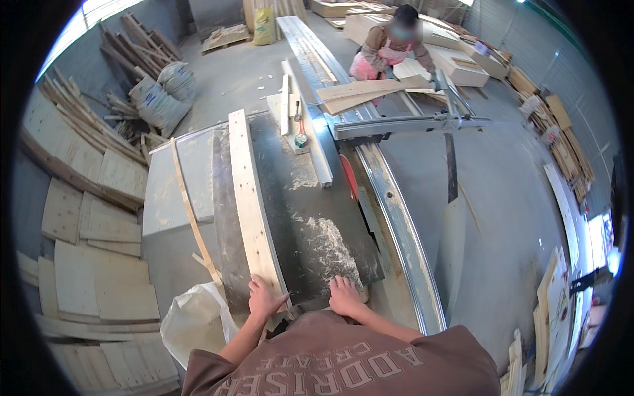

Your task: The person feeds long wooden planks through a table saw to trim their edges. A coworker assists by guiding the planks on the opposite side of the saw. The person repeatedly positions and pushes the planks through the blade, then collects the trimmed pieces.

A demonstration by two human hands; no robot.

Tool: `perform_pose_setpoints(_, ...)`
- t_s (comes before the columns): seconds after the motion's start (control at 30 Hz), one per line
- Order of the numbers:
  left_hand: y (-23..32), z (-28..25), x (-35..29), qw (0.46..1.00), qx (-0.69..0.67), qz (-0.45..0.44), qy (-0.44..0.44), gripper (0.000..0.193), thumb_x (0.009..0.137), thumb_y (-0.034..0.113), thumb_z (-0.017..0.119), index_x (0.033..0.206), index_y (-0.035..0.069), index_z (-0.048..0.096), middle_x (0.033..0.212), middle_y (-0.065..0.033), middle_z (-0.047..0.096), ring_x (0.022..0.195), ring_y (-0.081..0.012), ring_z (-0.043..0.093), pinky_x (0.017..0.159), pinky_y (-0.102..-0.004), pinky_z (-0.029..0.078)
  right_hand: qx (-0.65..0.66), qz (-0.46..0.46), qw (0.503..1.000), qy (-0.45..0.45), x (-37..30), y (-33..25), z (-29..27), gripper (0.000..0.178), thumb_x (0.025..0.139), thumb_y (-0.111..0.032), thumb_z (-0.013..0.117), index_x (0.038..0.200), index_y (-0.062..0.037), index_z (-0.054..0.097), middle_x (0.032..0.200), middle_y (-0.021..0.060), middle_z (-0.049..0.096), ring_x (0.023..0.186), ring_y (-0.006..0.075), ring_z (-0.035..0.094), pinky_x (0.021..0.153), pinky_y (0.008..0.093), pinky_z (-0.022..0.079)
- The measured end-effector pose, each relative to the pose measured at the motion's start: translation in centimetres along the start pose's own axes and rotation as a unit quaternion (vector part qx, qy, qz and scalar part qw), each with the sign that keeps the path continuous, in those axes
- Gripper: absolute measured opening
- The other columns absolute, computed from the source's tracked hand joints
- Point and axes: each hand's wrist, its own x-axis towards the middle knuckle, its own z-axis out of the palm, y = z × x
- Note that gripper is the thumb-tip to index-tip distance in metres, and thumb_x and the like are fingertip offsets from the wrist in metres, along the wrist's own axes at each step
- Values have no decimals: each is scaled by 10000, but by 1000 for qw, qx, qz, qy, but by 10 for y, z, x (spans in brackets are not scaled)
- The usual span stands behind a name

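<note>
A long pale wooden board (pixel 249 198) lies lengthwise on the dark saw table (pixel 297 254). My left hand (pixel 266 296) grips the board's near end, its fingers and thumb spanning the width. My right hand (pixel 346 296) rests with its fingers on the table's near edge, holding nothing. Beside those fingers is a heap of wood shavings (pixel 327 244). Farther along the table, a red saw-blade guard (pixel 348 177) stands at the slot. A metal fence (pixel 317 148) runs away from me, with a tape measure (pixel 301 140) lying next to it.
A sliding rail (pixel 403 231) runs along the table's right side, with a metal crossbar (pixel 409 125) over it. Across the machine, a person (pixel 389 49) bends over boards (pixel 363 94). A white sack (pixel 197 322) stands by my left arm; stacked panels (pixel 105 277) line the left.
</note>
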Motion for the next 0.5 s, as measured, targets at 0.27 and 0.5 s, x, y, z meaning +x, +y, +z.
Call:
perform_pose_setpoints(0.27, -20, -23, 6, 992, 65, 68, -82, 1403, 618, 566, 916, 1495, -197, 131, 1372, -318, 483, 1181, -416, 619, 910, -441, 575, -242, 76, 967, -5, -3, -22, 23, 784, 811, -282, 710, 1422, 132, 447, 1457, 275, 470, 1360, 389, 425, 1161, 544, 268)
perform_pose_setpoints(0.5, -27, -29, 16, 983, 96, 112, -105, 1406, 598, 593, 922, 1462, -236, 184, 1258, -327, 589, 1085, -403, 687, 884, -424, 587, -150, 66, 986, -30, -7, -55, 7, 626, 840, -277, 725, 1318, 69, 516, 1310, 211, 555, 1264, 347, 503, 1054, 518, 359)
